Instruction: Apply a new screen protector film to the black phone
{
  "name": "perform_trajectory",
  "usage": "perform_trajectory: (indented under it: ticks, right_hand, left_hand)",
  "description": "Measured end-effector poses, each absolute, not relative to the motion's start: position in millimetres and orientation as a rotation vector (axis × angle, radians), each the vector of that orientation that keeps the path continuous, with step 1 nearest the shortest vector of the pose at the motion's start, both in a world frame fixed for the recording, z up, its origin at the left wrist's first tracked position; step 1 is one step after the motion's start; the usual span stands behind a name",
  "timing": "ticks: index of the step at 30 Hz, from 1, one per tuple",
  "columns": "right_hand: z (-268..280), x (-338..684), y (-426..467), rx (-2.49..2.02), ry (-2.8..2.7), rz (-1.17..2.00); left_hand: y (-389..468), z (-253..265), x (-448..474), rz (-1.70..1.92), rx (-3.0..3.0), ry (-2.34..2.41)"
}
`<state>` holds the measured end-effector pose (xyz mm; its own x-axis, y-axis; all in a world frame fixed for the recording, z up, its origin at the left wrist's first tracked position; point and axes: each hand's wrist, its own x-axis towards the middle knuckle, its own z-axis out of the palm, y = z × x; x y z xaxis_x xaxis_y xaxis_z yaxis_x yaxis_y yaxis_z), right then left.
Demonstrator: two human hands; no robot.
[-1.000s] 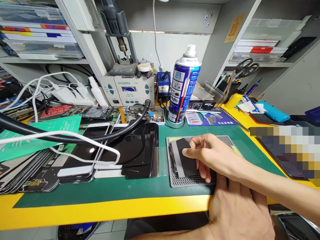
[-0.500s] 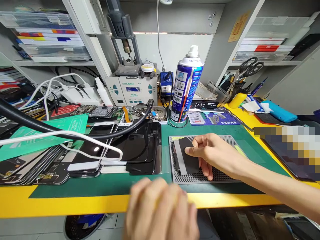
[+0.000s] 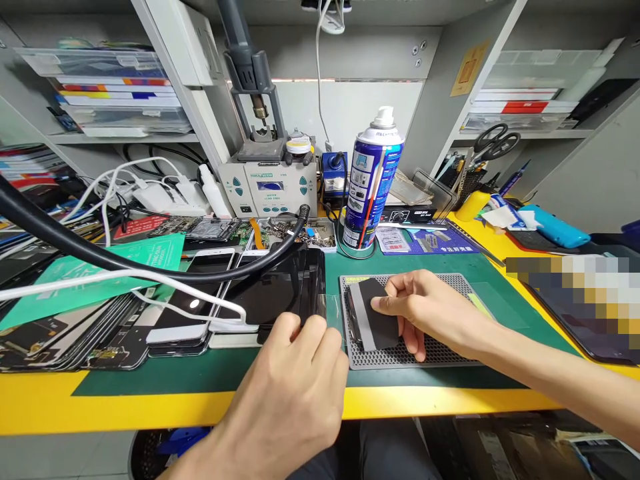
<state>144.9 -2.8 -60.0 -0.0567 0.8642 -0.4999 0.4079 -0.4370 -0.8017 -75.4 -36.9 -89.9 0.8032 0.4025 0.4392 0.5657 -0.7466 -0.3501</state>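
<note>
My right hand is closed on a flat black piece with a grey band, thumb on top and fingers at its right edge. A glossy dark edge shows along the piece's left side; what lies beneath is hidden. Both rest on a grey perforated mat. My left hand is in front of the mat's left side, back of the hand up and fingers curled in. Whatever its fingers hold, if anything, is hidden. Just beyond its knuckles, a clear film lies between the mat and a stack of black phone screens.
A blue spray can stands behind the mat. A black hose and a white cable arch over the phones at left. A hot-air station stands at the back. The table's yellow edge runs along the front.
My left hand, blurred before, has moved up and left from the front edge toward the clear film and is sharp now. The right hand keeps its hold. The view has tilted slightly.
</note>
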Motion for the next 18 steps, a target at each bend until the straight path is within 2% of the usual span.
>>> perform_trajectory:
  ticks: [9,18]
  right_hand:
    - [-59.2,143.7,-2.5,-1.843,-1.38,1.479]
    - [-61.4,143.3,-3.3,-1.865,-1.385,1.483]
  left_hand:
    - [-36.4,-97.4,-83.7,-0.71,-2.479,-0.733]
    - [-50.7,-104.3,-88.8,-1.18,-2.325,-0.967]
